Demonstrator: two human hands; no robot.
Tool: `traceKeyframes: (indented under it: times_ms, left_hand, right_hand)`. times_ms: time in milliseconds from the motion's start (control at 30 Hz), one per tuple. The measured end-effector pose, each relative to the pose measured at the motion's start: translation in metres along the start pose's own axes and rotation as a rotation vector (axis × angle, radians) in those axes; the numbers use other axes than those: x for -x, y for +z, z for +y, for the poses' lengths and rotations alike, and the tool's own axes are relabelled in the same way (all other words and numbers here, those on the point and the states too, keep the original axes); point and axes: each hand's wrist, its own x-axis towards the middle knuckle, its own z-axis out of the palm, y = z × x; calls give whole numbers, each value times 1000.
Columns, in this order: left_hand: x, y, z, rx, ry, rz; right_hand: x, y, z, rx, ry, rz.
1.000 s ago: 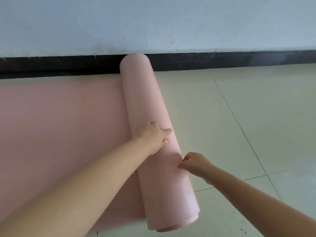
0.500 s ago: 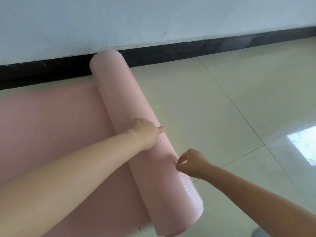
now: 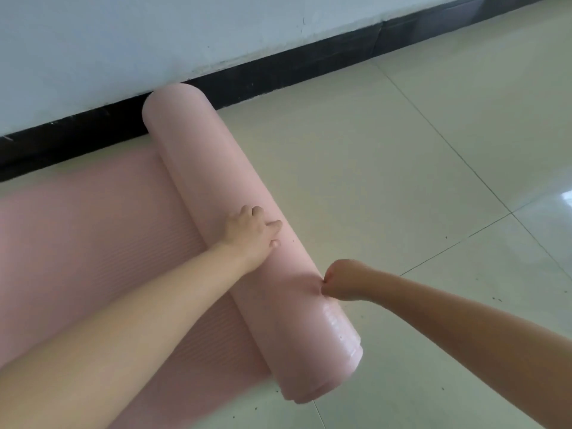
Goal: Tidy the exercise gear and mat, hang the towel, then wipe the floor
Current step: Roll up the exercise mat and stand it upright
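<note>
Fingers (image 3: 325,281) hidden against mat roll (image 3: 216,187)

**Tiled floor beneath a pale wall**

A floor (image 3: 387,187) of large, glossy cream tiles is seen, divided by thin dark grout lines (image 3: 439,134). Small dark specks are scattered over the tiles. Along the far edge of the floor a black skirting band (image 3: 278,72) is run, above which a pale bluish-white wall (image 3: 123,41) rises. A bright reflection (image 3: 560,199) is cast on the floor at its right edge.
</note>
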Motion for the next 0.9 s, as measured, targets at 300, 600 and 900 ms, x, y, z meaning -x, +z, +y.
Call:
traceKeyframes:
  times_ms: [300,600,900]
  left_hand:
    - [38,31,-14,166,-124,104]
    - [92,47,-40,93,-362,2]
    - [119,58,-26,112,-263,-44]
  right_hand:
    - [20,60,-26,-408,-144,235]
    - [53,113,-61,-571,-425,347]
    - [45,112,-60,-374,-227,132]
